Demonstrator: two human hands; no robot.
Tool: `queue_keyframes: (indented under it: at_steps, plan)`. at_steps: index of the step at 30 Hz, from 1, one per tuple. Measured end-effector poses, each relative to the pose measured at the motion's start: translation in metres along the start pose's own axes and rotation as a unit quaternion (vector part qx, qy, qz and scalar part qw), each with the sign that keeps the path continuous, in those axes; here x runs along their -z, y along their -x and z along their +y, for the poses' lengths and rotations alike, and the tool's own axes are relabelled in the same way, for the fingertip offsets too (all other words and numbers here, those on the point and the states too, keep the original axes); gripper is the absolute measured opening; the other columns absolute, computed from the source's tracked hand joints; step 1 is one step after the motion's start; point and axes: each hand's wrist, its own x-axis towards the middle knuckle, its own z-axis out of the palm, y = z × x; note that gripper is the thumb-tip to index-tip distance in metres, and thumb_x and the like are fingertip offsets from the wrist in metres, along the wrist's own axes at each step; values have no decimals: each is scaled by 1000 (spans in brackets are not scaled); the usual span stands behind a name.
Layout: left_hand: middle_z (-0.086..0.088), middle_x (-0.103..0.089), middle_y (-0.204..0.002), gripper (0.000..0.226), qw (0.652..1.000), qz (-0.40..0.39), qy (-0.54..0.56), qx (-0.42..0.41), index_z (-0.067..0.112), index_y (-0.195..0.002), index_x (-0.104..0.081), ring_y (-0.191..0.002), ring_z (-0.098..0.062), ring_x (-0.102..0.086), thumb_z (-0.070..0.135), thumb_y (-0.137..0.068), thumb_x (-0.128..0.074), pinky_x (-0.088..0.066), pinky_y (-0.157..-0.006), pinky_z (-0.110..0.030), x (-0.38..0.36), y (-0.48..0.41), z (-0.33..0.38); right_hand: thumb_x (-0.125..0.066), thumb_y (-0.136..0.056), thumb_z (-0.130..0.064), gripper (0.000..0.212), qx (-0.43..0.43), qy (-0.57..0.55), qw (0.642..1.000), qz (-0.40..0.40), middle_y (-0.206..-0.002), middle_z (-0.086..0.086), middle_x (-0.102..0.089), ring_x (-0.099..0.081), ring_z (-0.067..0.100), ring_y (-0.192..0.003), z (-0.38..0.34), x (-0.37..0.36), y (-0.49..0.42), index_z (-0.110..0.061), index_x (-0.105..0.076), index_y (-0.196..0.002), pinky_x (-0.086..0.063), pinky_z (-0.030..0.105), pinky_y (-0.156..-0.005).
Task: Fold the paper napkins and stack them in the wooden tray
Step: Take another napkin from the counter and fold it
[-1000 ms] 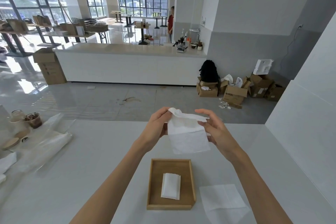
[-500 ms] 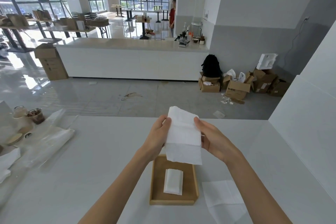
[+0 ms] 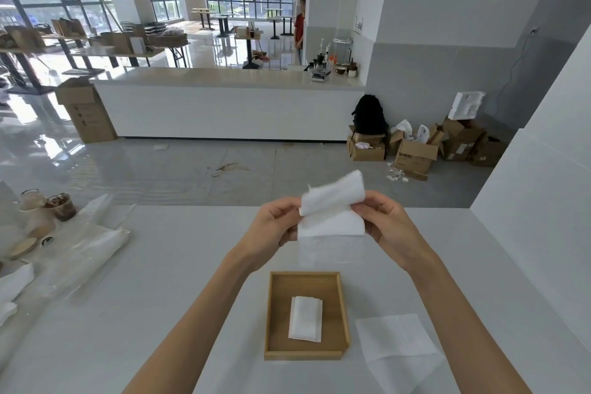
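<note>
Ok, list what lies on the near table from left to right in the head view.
Clear plastic wrapping → wooden tray, a folded napkin inside it → flat unfolded napkin. The cups at far left overlap the wrapping, so they are left out.

Crumpled clear plastic wrapping [image 3: 86, 249] is spread on the left of the white table [image 3: 160, 265], and a cup of dark contents [image 3: 60, 206] is set beside a jar [image 3: 30, 200] behind it. Across the floor a long white counter [image 3: 224, 105] is seen. A black backpack [image 3: 369, 115] is perched on cardboard boxes [image 3: 415, 153] at its right end.
</note>
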Motion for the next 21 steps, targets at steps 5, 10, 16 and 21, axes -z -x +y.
queue_keyframes:
  at_steps: [5, 10, 16, 21]
  plan:
    - [-12, -66, -92, 38, 997, 0, 72, -1, 15, -90, -76, -78, -26, -56, 1, -104, -43, -56, -59, -28, -8, 2, 8, -46, -96, 13, 50, 95, 97, 991, 16, -95, -7, -75, -67, 13, -88, -3, -4, 4, -17, -80, -74, -50, 17, -62]
    - [-20, -67, -119, 30, 987, 11, 147, 58, 5, -131, -59, -90, -29, -63, 15, -105, -49, -60, -72, -35, -10, -1, 5, -48, -94, 13, 42, 132, 99, 985, 46, -104, 4, -76, -69, 22, -101, 1, 2, 3, -10, -80, -80, -53, 20, -71]
    - [-21, -69, -122, 35, 991, 17, 110, 80, 3, -130, -61, -91, -31, -66, 23, -107, -46, -62, -73, -36, -12, 1, 2, -48, -99, 5, 37, 117, 120, 985, 41, -100, -4, -75, -68, 15, -96, 2, 5, 6, -13, -78, -91, -52, 21, -64]
    - [-17, -60, -107, 36, 996, 45, 32, 75, 13, -116, -74, -93, -34, -51, 30, -106, -44, -57, -74, -41, -14, -4, 0, -46, -100, 6, 34, 117, 130, 984, 17, -104, -3, -73, -67, 13, -98, 2, 7, 8, -10, -76, -99, -53, 19, -64]
